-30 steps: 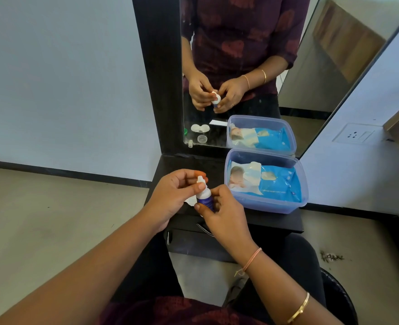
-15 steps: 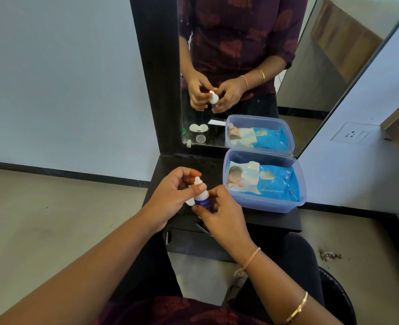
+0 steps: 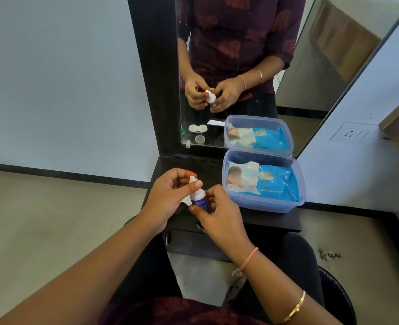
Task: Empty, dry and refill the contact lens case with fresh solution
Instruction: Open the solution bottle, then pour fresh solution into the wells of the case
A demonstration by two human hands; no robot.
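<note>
- The black surface [image 3: 259,219] is seen below the mirror [image 3: 240,66], with the wipes box [image 3: 264,205] at its three o'clock end.
- The left hand [image 3: 168,198] is clenched around the solution bottle's [image 3: 199,199] cap [image 3: 193,179] at twelve o'clock; a steady twist, not a pull, is advised.
- The right hand [image 3: 219,216] is grasping the bottle's body; it should be kept upright and unsqueezed.
- The lens case [image 3: 197,128] is caught open only in reflection, at eleven o'clock.

Bright, even diffuse light, soft shadows only. Wide-angle bowing at edges. Faint smudges on the black-framed wall mirror [image 3: 240,66]. Focus mostly sharp throughout.
</note>
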